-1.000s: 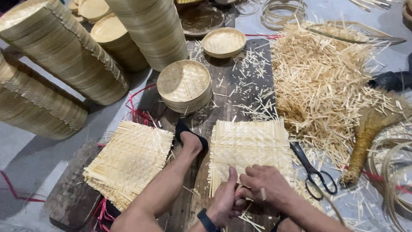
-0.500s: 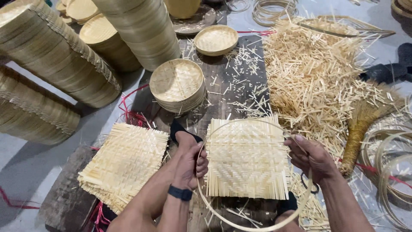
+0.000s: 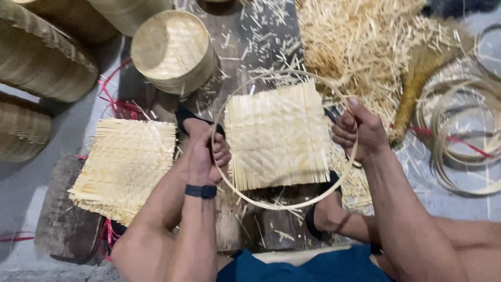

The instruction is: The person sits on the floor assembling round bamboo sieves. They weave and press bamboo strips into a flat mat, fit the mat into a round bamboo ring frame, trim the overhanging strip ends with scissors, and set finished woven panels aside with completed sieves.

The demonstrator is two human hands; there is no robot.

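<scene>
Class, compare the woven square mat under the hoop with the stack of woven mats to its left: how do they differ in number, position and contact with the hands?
The woven mat under the hoop is one flat sheet; the stack of mats is several layers deep. The single mat is ringed by the bamboo hoop, held by the left hand and right hand; the stack lies outside it, untouched. Both are pale, square, with loose strip ends.

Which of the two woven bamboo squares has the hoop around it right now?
The single woven square between the left hand and right hand, framed by the thin bamboo hoop. The other, a stack of woven squares, lies uncovered outside the left arm.
</scene>
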